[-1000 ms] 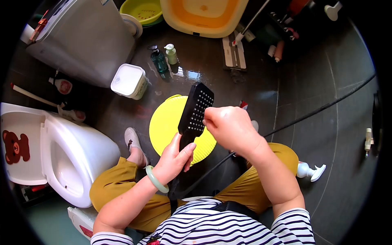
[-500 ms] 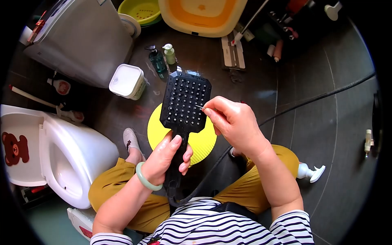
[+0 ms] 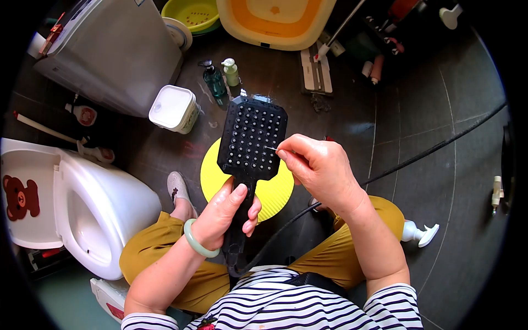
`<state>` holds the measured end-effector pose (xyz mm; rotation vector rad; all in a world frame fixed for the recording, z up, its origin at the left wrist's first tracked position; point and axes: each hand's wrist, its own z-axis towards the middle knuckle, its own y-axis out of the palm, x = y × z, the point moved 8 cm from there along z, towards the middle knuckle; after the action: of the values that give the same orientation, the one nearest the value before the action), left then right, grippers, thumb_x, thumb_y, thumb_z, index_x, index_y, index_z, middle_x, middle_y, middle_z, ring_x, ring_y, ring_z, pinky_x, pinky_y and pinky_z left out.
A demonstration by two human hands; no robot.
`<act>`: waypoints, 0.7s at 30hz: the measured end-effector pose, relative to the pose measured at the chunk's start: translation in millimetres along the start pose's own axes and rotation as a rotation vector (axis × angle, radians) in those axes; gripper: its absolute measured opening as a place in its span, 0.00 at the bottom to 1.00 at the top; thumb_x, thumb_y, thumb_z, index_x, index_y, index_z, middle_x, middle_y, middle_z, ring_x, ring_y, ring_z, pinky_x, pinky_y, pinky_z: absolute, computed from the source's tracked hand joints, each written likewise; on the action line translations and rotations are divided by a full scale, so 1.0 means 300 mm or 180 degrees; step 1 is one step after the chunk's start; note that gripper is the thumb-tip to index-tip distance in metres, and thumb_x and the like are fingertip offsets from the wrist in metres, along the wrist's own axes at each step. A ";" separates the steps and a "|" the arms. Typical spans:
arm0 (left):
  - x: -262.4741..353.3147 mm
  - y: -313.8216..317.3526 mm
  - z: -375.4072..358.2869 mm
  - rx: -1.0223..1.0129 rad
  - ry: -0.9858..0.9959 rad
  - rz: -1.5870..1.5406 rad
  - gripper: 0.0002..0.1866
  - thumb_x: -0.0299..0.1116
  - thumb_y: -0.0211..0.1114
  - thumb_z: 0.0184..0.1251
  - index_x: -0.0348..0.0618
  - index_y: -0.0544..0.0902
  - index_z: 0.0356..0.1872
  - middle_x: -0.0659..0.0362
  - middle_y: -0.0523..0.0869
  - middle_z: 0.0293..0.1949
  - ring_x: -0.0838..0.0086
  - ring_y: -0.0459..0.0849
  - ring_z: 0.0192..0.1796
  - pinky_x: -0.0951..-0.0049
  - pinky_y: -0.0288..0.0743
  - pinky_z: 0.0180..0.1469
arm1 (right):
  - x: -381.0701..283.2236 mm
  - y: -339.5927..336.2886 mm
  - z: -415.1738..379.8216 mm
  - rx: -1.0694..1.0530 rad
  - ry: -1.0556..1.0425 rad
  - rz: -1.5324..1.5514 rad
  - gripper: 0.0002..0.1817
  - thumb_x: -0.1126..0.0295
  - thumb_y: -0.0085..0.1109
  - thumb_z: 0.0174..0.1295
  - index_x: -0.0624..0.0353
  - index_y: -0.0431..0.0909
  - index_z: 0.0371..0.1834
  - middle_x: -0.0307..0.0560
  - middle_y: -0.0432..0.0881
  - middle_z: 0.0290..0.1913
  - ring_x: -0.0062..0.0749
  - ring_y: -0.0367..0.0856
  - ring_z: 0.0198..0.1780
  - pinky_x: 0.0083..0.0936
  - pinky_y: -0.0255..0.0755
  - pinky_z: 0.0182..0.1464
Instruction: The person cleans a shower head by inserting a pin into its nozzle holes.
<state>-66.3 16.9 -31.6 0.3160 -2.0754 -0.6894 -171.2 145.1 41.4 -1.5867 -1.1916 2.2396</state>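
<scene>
My left hand (image 3: pixel 224 213) is wrapped round the handle of a black shower head (image 3: pixel 254 124), its broad face turned up towards me. Rows of small pale nozzles cover that face. A black hose (image 3: pixel 263 257) runs from the handle's lower end. Between the thumb and forefinger of my right hand (image 3: pixel 318 168) is a thin metal needle (image 3: pixel 271 148). Its tip points at the nozzles near the right side of the face; whether it sits inside one is too small to tell.
Below the shower head lies a round yellow mat (image 3: pixel 212 170). A white toilet (image 3: pixel 104 212) stands left. Ahead are a white-lidded tub (image 3: pixel 171 107), two pump bottles (image 3: pixel 213 82), a flat mop (image 3: pixel 315 71) and an orange basin (image 3: pixel 275 25). A spray bottle (image 3: pixel 421 233) is beside my right knee.
The needle and my right hand have shifted slightly down across the nozzles. My left hand keeps its hold on the shower head. The whole view has moved a little.
</scene>
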 end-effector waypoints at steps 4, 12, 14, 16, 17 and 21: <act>-0.002 -0.001 0.001 0.0003 -0.0027 0.0038 0.23 0.55 0.50 0.79 0.53 0.62 0.61 0.60 0.75 0.29 0.75 0.75 0.23 0.73 0.76 0.29 | 0.003 0.001 -0.002 -0.0016 0.0021 -0.0003 0.06 0.68 0.61 0.65 0.57 0.81 0.37 0.51 0.86 0.32 0.47 0.86 0.35 0.35 0.79 0.37; -0.003 -0.005 0.002 0.0161 -0.0062 0.0214 0.23 0.53 0.53 0.79 0.52 0.59 0.61 0.58 0.75 0.31 0.73 0.76 0.24 0.73 0.77 0.30 | -0.014 -0.011 -0.003 0.0062 -0.0128 -0.0158 0.05 0.68 0.61 0.65 0.58 0.81 0.36 0.51 0.86 0.30 0.47 0.86 0.34 0.36 0.79 0.36; -0.001 -0.005 0.003 0.0155 -0.0080 0.0200 0.23 0.52 0.53 0.79 0.52 0.58 0.61 0.57 0.75 0.31 0.73 0.76 0.24 0.73 0.77 0.30 | -0.026 -0.016 -0.005 0.0083 -0.0231 -0.0302 0.05 0.69 0.61 0.64 0.58 0.81 0.35 0.50 0.85 0.30 0.46 0.86 0.33 0.36 0.79 0.35; 0.000 -0.004 0.001 0.0152 -0.0096 0.0186 0.23 0.52 0.54 0.79 0.51 0.58 0.61 0.57 0.75 0.31 0.73 0.76 0.24 0.73 0.77 0.30 | -0.031 -0.016 -0.004 0.0104 -0.0262 -0.0306 0.05 0.69 0.61 0.64 0.58 0.81 0.35 0.50 0.85 0.29 0.46 0.86 0.32 0.35 0.79 0.35; 0.002 -0.002 0.000 0.0155 -0.0087 0.0150 0.23 0.51 0.54 0.79 0.50 0.59 0.60 0.57 0.76 0.31 0.73 0.76 0.24 0.73 0.77 0.30 | -0.034 -0.018 -0.004 0.0128 -0.0287 -0.0314 0.05 0.69 0.61 0.64 0.58 0.80 0.34 0.50 0.85 0.28 0.46 0.86 0.32 0.35 0.79 0.34; 0.004 -0.017 0.005 0.0379 0.0081 0.0730 0.19 0.45 0.55 0.79 0.45 0.63 0.59 0.57 0.77 0.31 0.74 0.76 0.25 0.76 0.75 0.29 | -0.045 -0.020 -0.012 0.0179 -0.0360 -0.0494 0.05 0.69 0.61 0.64 0.58 0.80 0.33 0.51 0.84 0.26 0.46 0.85 0.30 0.35 0.78 0.33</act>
<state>-68.4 12.7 -34.5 0.1487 -2.0918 -0.4233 -164.2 143.8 54.9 -1.3150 -1.2223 2.2674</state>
